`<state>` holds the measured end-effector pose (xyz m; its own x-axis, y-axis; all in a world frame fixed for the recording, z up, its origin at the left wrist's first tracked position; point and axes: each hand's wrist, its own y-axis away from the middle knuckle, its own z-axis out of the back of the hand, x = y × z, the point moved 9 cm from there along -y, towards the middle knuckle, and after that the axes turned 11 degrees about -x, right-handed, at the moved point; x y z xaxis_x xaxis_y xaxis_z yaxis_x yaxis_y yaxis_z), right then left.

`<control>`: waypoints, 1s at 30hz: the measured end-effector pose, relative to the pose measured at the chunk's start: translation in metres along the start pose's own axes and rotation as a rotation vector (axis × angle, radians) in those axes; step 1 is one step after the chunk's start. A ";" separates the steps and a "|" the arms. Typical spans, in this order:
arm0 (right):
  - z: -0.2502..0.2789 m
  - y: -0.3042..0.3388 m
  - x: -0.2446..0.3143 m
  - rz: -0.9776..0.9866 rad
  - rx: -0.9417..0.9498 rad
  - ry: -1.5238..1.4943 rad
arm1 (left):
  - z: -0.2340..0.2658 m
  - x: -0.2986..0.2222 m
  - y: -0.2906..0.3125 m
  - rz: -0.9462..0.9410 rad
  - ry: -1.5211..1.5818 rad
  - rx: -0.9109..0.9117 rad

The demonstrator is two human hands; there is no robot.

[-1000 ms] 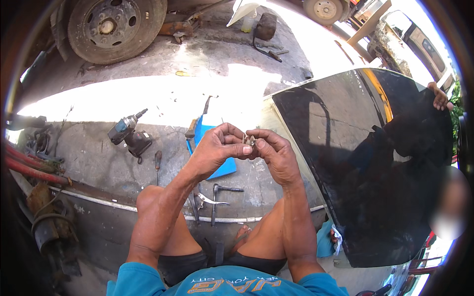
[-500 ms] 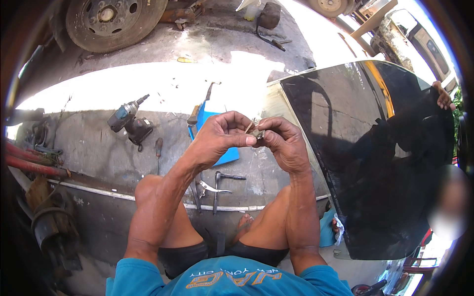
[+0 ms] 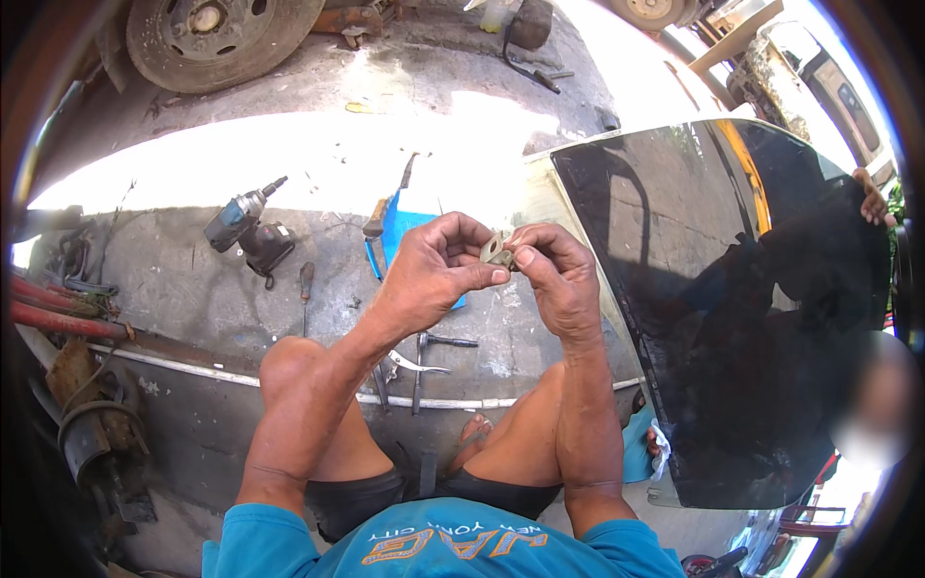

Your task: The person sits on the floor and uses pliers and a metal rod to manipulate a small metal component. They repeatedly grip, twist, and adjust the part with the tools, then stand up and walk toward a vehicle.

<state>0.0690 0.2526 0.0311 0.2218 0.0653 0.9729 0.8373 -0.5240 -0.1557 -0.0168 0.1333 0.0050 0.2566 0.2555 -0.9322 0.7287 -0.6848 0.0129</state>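
Between my two hands is a small metal bracket [image 3: 496,250], greyish-tan, with a hole through its flat face. The thumb and fingers of my left hand [image 3: 438,260] pinch it from one side. My right hand [image 3: 554,275] grips its other edge between thumb and forefinger; those fingertips hide part of it. Both hands are raised in front of me, above a blue flat piece [image 3: 412,223] lying on the ground. Below my wrists lie locking pliers [image 3: 414,363] and a ratchet wrench [image 3: 421,371].
A cordless impact wrench [image 3: 249,231] and a screwdriver [image 3: 306,289] lie at the left. To the right stands a large dark glass panel [image 3: 732,328], with another person's hand [image 3: 869,197] at its far edge. A wheel [image 3: 217,43] stands at the far left.
The bracket has turned between my fingers, so its flat face with the hole now shows. My hands stay in nearly the same place.
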 end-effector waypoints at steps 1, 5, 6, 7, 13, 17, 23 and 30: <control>0.001 0.000 0.000 -0.002 -0.017 0.026 | 0.000 -0.001 0.000 -0.044 -0.055 -0.012; 0.002 0.000 -0.001 0.017 -0.022 0.035 | 0.000 -0.008 0.002 -0.144 -0.200 -0.056; 0.000 0.000 0.000 -0.001 -0.016 0.000 | 0.001 -0.010 0.002 -0.152 -0.219 -0.069; -0.001 0.000 0.000 -0.019 -0.010 -0.034 | 0.001 -0.013 0.002 -0.194 -0.224 -0.075; -0.001 0.002 0.002 0.002 0.042 -0.092 | -0.001 -0.022 0.004 -0.324 -0.217 -0.067; -0.002 0.000 0.001 -0.006 0.050 -0.108 | 0.002 -0.019 0.002 -0.298 -0.242 -0.080; -0.004 0.001 -0.001 -0.041 0.019 -0.118 | 0.004 -0.021 0.002 -0.317 -0.267 -0.116; -0.005 0.001 -0.009 -0.082 -0.001 -0.144 | 0.007 -0.028 0.003 -0.393 -0.250 -0.195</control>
<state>0.0653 0.2470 0.0236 0.2225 0.2286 0.9478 0.8548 -0.5132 -0.0769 -0.0258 0.1196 0.0286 -0.2036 0.2806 -0.9380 0.8506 -0.4236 -0.3114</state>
